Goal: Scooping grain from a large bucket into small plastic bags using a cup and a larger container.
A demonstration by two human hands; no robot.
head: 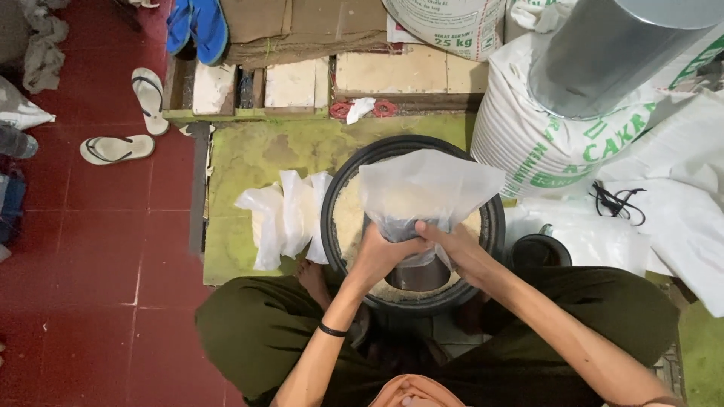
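Two bare hands meet over a round black basin (332, 226), and the fingers (434, 230) of both are clenched around the neck of a clear plastic bag (426, 188). The left hand (379, 252) grips from the left and the right hand (456, 245) from the right, the bag's wide mouth fanning open above them, away from the person. Whether anything is inside the bag cannot be told.

Under the hands, inside the basin, stands a metal can (417, 275). Pale grain (348, 218) fills the basin around it.

Just left of the basin lies a heap of white plastic bags (283, 215) on a green mat (249, 154). Right of the basin sits a small dark cup (537, 251), and beyond it a large white woven sack (528, 143) presses close to the rim, leaving little room there. Far left of the basin, the red tiled floor (98, 264) lies open, with two sandals (132, 120) on it. The person's crossed legs in olive trousers (249, 328) close off the near side.
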